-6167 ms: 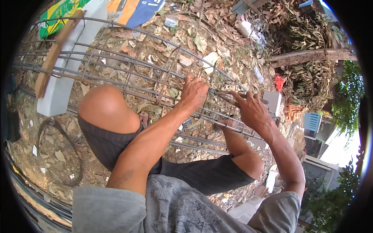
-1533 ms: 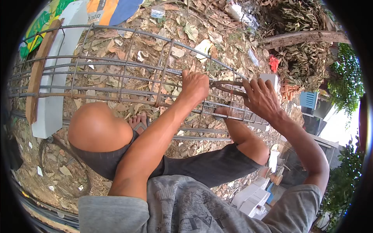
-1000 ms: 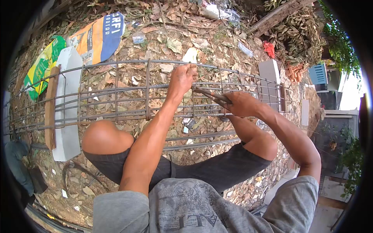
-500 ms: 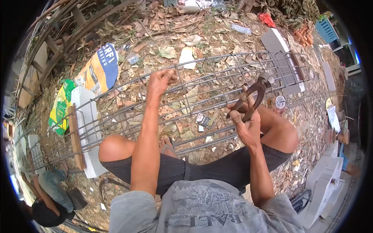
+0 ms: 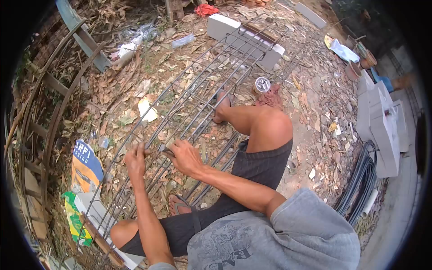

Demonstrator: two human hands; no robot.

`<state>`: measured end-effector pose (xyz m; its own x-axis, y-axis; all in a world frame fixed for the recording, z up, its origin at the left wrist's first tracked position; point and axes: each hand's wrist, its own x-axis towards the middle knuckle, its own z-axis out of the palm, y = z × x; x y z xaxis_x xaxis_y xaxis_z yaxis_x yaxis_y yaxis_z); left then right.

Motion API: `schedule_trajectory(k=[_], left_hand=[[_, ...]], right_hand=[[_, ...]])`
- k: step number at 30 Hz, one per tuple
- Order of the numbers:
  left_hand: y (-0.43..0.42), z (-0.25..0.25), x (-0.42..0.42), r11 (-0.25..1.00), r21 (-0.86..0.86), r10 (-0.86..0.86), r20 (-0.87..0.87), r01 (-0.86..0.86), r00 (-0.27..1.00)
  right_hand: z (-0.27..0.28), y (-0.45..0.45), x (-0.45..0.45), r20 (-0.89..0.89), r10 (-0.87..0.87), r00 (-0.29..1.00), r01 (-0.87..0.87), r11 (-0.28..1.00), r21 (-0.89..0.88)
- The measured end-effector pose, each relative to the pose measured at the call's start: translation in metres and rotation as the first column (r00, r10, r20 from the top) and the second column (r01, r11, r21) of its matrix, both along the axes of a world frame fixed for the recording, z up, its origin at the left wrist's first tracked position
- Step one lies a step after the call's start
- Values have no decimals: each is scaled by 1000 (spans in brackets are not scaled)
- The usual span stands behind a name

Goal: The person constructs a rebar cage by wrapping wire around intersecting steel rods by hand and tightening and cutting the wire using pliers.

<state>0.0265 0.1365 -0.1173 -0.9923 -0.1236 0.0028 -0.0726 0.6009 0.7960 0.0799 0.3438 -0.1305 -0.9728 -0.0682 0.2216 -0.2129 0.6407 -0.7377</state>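
Before me stretches a long rebar cage (image 5: 200,96) of thin steel bars and stirrups, propped on pale blocks at both ends. My left hand (image 5: 136,161) is closed in a pinch by the near-left bars; what its fingers hold, if anything, is too small to make out. My right hand (image 5: 185,157) is closed around a pair of pincers (image 5: 164,147), mostly hidden by the fingers, with the metal end towards my left hand. Both hands are over the middle of the cage, a short gap apart.
A white block (image 5: 225,28) supports the cage's far end, another block (image 5: 92,204) the near end. A plastic cup (image 5: 262,84) stands by my knee. A coil of black cable (image 5: 360,180) lies right, beside stacked blocks (image 5: 380,121). Curved wooden frames (image 5: 49,148) stand left.
My view has turned right. My right hand, with the pincers, has come down and across to the cage, close to my left hand. The pincers were held up in plain sight before.
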Motion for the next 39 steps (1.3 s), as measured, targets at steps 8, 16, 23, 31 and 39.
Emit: schedule_trajectory(k=[8, 16, 23, 31, 39], left_hand=[[-40, 30, -65, 981, 32, 194, -235, -192, 952], [77, 80, 19, 883, 451, -155, 29, 126, 987], [91, 65, 55, 925, 381, 32, -79, 1, 996], [97, 57, 67, 861, 503, 173, -153, -75, 973], [81, 85, 70, 810, 575, 3, -207, 119, 978]], right_hand=[[14, 15, 7, 283, 41, 958, -66, 995, 81], [63, 42, 4, -156, -53, 986, 33, 991, -131], [46, 15, 20, -231, 17, 973, -2, 998, 62], [59, 8, 37, -83, 115, 990, -117, 993, -20], [72, 23, 18, 184, 438, 880, -185, 672, -717]])
